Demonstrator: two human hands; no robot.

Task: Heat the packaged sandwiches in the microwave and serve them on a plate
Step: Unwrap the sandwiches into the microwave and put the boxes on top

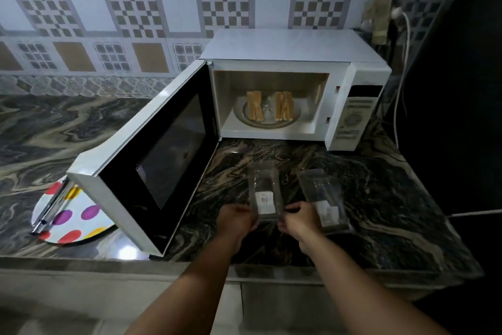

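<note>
Open-doored white microwave (296, 85) on the marbled counter (380, 212), its glass turntable (267, 124) bearing two upright sandwiches (284, 109), with two empty clear packages (264, 193) in front, the left one pinched by the left hand (237, 219) and right hand (300, 219).

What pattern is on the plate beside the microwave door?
White with large coloured dots, red, purple and yellow, on the plate; the head view shows it.

A home kitchen is showing here: a white microwave oven (296, 85) is sitting at twelve o'clock on a dark marbled stone counter (380, 199), patterned grey-and-brown wall tiles (135, 8) are running behind, and a polka-dot round plate (73, 215) is lying at nine o'clock.
</note>
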